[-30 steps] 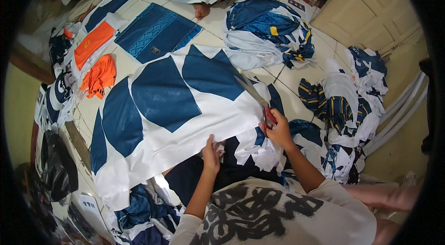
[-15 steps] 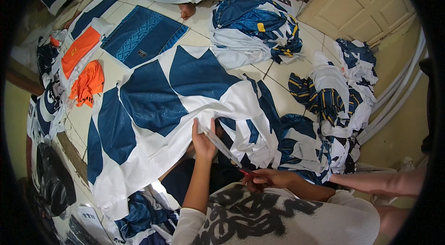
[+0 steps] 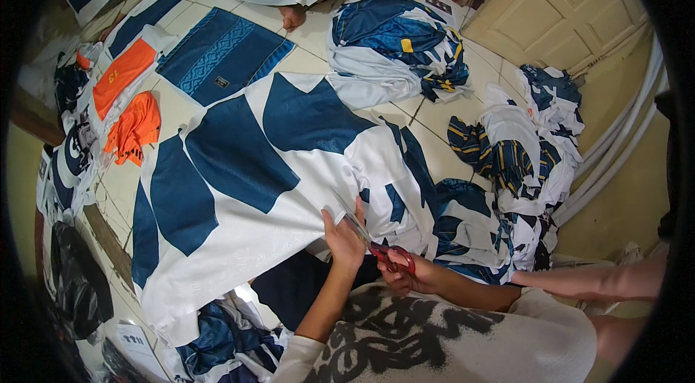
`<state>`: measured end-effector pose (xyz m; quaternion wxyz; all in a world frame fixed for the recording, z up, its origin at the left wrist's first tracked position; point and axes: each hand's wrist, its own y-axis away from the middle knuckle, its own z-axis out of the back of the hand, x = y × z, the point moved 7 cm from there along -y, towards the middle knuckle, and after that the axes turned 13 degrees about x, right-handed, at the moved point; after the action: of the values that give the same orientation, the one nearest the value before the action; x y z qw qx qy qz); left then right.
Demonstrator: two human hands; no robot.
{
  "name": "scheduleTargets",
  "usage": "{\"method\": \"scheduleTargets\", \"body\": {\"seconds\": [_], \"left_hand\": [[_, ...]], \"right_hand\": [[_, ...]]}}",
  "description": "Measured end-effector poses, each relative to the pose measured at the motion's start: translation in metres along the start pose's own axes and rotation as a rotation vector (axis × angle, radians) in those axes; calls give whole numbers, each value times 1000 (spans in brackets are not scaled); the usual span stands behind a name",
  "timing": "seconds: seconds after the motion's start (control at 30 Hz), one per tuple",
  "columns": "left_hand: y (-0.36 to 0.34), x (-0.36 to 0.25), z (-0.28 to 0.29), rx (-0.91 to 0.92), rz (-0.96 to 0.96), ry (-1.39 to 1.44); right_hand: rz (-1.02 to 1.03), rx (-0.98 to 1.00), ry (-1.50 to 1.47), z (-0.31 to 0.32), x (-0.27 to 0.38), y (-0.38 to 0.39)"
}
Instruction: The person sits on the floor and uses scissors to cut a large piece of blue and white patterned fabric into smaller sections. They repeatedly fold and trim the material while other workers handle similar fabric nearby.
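Observation:
A wide white fabric sheet (image 3: 253, 253) printed with dark blue panels (image 3: 239, 151) spreads over the floor in front of me. My left hand (image 3: 344, 242) grips its near edge, palm up; some of the fingers are hidden by the cloth. Red-handled scissors (image 3: 402, 258) are in my right hand (image 3: 394, 278), fingers wrapped through the loops. Their blades point up and left, across my left palm, to the white part of the sheet. The blade tips are hard to make out against the cloth.
Bundled blue and white fabric (image 3: 394, 35) lies ahead; more cloth piles (image 3: 507, 158) are on the right. A blue patterned panel (image 3: 221, 57) and orange pieces (image 3: 134, 126) lie left. Another person's bare limb (image 3: 594, 283) reaches in at right. Black plastic bag (image 3: 79, 282) at left, door (image 3: 565, 6) beyond.
My left hand has shifted right and slightly down along the sheet, nearer the scissors. The scissors and right hand have moved up a little, and the white cloth near the hands has shifted.

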<state>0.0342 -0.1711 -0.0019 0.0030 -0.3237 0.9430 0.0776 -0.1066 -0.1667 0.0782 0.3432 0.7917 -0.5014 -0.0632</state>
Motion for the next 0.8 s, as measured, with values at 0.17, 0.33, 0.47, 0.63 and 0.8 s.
{"method": "scheduleTargets", "body": {"seconds": [0.17,0.33,0.47,0.63,0.8], "left_hand": [[10,14,15,-61,124,99],[11,16,14,74,111,-57],[20,29,16,165,324,-16],[20,36,16,210,252,43],[23,42,11,98,150,-26]], "right_hand": [[-14,-32,184,-6,19,-14],[12,-84,324,-4,54,-29],[49,30,246,-16,76,-45],[54,-49,398,-19,113,-68],[14,16,352,-24,130,-89]]}}
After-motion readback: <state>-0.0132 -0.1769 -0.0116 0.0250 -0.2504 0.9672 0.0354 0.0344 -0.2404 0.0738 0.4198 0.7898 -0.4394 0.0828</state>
